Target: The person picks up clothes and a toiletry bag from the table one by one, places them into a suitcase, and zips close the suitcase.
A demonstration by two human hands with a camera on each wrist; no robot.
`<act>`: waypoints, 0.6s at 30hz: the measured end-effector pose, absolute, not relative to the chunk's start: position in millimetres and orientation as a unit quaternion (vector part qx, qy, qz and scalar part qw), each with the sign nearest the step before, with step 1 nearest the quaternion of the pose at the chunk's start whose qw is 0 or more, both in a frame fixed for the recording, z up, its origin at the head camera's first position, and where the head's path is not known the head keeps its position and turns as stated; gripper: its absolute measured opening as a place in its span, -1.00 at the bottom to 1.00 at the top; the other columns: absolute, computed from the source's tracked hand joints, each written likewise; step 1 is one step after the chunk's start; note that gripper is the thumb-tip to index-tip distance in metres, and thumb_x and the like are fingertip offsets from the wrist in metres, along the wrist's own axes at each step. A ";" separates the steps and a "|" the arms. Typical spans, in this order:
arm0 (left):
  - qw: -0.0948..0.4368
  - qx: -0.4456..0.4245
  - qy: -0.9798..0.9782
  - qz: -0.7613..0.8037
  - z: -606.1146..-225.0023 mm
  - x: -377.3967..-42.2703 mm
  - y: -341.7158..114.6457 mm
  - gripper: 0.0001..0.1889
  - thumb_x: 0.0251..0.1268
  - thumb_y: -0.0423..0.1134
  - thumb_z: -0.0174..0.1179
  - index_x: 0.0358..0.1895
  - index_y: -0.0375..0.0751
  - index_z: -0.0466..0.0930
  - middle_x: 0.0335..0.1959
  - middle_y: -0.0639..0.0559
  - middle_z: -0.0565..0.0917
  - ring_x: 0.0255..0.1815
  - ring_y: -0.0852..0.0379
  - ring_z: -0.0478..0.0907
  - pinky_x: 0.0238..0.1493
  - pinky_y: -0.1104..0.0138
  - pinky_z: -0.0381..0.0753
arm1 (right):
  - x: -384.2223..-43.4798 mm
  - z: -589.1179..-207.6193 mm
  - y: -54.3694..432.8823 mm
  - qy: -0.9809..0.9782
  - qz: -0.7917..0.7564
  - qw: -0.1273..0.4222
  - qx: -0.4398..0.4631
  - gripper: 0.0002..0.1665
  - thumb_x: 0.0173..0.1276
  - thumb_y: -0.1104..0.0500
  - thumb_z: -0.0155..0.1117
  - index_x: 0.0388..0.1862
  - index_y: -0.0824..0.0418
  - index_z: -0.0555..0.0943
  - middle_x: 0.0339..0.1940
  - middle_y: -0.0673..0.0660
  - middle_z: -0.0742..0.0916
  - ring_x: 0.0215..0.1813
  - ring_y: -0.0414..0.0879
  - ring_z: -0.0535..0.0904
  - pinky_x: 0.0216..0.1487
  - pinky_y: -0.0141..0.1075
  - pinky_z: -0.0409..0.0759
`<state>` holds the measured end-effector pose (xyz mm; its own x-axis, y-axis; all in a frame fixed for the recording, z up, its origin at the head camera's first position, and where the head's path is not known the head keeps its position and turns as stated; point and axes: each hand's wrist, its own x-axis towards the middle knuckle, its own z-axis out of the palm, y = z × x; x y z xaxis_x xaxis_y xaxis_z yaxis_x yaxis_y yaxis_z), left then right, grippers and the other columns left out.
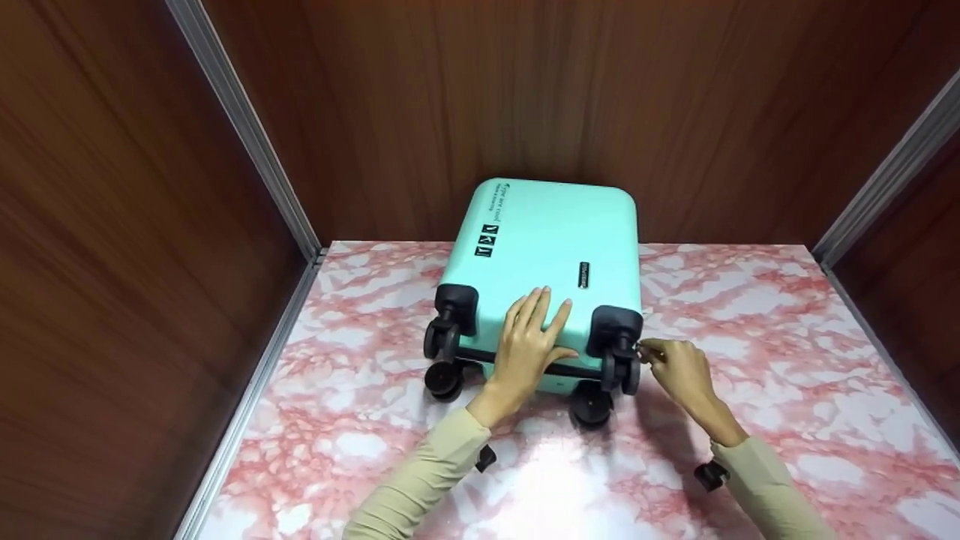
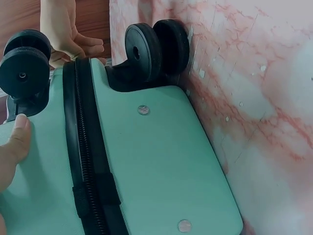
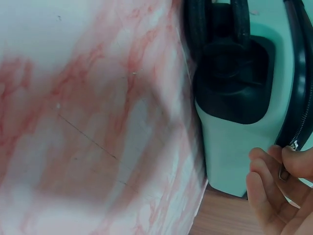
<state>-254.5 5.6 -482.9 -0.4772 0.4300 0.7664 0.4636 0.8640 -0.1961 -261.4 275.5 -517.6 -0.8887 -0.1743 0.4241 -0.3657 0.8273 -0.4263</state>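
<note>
A mint-green suitcase [image 1: 551, 232] lies flat, its black wheels [image 1: 621, 371] toward the person. The left hand [image 1: 525, 341] rests on its upper shell near the wheel end, fingers spread and straight. In the left wrist view that hand's thumb [image 2: 19, 134] lies against the green shell beside a wheel. At the right side of the case, the right hand [image 1: 679, 367] pinches a small metal zipper pull [image 3: 283, 172] between thumb and fingers. The black zipper [image 2: 84, 147] runs along the seam between the two shell halves, seen shut across the wheel end.
Under the case is a table with a red-and-white marbled top [image 1: 337, 375]. A brown wood-grain panel [image 1: 555, 90] stands right behind it, with another panel [image 1: 112, 262] at the left. Metal strips [image 1: 255, 135] edge the panels.
</note>
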 end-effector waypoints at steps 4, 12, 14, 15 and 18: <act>0.458 -0.244 -0.855 0.002 -484.7 -256.4 14.2 -0.16 -0.16 0.41 0.25 0.22 -0.04 0.61 0.21 -0.19 0.58 0.27 -0.07 0.49 0.30 0.14 0.38 | -265.3 -516.6 279.3 -0.940 0.256 0.181 0.132 -0.89 0.27 0.35 0.33 -0.31 0.22 0.77 -0.56 0.09 0.73 -0.43 0.14 0.67 -0.36 0.14 0.53; 0.463 -0.220 -0.858 0.025 -486.8 -258.0 25.7 -0.15 -0.13 0.45 0.21 0.22 -0.03 0.61 0.21 -0.18 0.58 0.27 -0.06 0.48 0.32 0.14 0.36 | -265.2 -524.6 285.7 -0.931 0.272 0.205 0.129 -0.76 0.16 0.50 0.25 -0.29 0.27 0.76 -0.47 0.21 0.75 -0.38 0.23 0.69 -0.36 0.17 0.54; 0.462 -0.220 -0.859 0.020 -486.3 -258.2 26.4 -0.15 -0.13 0.44 0.21 0.22 -0.04 0.61 0.22 -0.18 0.57 0.28 -0.06 0.48 0.33 0.13 0.35 | -264.0 -525.8 286.0 -0.929 0.271 0.213 0.132 -0.72 0.09 0.53 0.23 -0.32 0.27 0.75 -0.50 0.20 0.74 -0.38 0.24 0.69 -0.37 0.18 0.54; 0.461 -0.220 -0.860 0.018 -485.9 -258.2 26.6 -0.14 -0.14 0.44 0.22 0.22 -0.04 0.61 0.22 -0.18 0.57 0.28 -0.06 0.48 0.33 0.13 0.35 | -263.5 -526.3 286.1 -0.928 0.270 0.218 0.133 -0.70 0.05 0.55 0.22 -0.33 0.27 0.75 -0.52 0.19 0.73 -0.39 0.25 0.68 -0.37 0.18 0.54; 0.457 -0.217 -0.862 0.015 -484.6 -257.7 27.9 -0.14 -0.15 0.44 0.22 0.23 -0.04 0.60 0.22 -0.18 0.57 0.28 -0.06 0.47 0.33 0.14 0.35 | -262.5 -526.8 285.9 -0.926 0.264 0.231 0.137 -0.65 -0.06 0.58 0.19 -0.36 0.28 0.74 -0.58 0.17 0.70 -0.45 0.23 0.65 -0.40 0.18 0.51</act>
<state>-257.7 27.9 -484.6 -0.4872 0.3877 0.7825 0.3606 0.9054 -0.2241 -262.5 285.9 -526.8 -0.8556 -0.1314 0.5006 -0.3757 0.8230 -0.4261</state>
